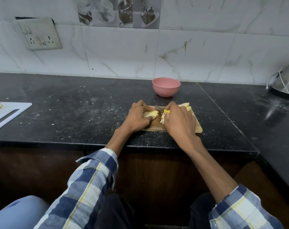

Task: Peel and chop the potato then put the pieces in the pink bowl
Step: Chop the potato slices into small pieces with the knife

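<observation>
Potato [150, 114], peeled and pale yellow, lies on the wooden board [157, 127] near the surface's front edge, a little right of the middle. From the head camera I see my left hand [138, 117] curled over it, fingers on top and thumb tucked against its near side, pinning it to the board. My right hand [178, 120] grips the yellow handle of the knife [159, 109]; the blade is blurred and angles toward the back left, passing just beside the cut end of the potato. Small chopped pieces [162, 117] sit on the board between my two hands, and more slices [186, 106] lie at the board's far right corner, partly hidden by my right hand. The pink bowl [166, 87] stands upright behind the board, toward the surface's back edge, apart from it; I cannot see inside it. At the surface's left edge lies a white board [8, 115] with some pale strips on it. Both forearms come out of checked sleeves [86, 184].
</observation>
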Motion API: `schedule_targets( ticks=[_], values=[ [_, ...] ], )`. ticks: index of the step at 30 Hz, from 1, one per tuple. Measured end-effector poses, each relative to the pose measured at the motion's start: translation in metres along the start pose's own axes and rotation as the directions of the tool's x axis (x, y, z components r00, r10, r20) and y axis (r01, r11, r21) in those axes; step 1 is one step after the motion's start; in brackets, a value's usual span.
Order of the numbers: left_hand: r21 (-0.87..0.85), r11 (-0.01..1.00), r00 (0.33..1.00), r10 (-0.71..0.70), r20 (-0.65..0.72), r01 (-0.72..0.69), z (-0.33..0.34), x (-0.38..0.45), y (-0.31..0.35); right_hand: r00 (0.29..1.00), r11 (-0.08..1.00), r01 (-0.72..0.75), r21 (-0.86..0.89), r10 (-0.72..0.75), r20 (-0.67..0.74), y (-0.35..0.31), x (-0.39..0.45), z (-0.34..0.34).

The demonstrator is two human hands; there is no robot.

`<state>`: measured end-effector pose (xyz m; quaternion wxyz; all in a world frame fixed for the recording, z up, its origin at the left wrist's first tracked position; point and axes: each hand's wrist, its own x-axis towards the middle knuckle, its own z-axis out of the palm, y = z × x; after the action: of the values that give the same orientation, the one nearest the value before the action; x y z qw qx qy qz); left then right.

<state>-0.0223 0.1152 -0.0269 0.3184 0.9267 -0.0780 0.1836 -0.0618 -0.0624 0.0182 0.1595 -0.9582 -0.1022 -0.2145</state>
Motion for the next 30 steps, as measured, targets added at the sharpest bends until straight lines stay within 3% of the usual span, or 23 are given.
schedule_targets(
  ticks=[20, 30],
  values=[
    [-0.002, 1.000, 0.997, 0.020, -0.077, -0.020, 0.004, 0.001, 0.001, 0.998, 0.999, 0.010, -0.041, -0.008, 0.057, -0.027, -0.008, -0.005],
    [-0.008, 1.000, 0.996, -0.003, -0.092, 0.002, 0.004, 0.000, 0.003, 0.989, 0.993, -0.031, -0.114, 0.047, 0.141, -0.017, -0.032, -0.047]
  ],
)
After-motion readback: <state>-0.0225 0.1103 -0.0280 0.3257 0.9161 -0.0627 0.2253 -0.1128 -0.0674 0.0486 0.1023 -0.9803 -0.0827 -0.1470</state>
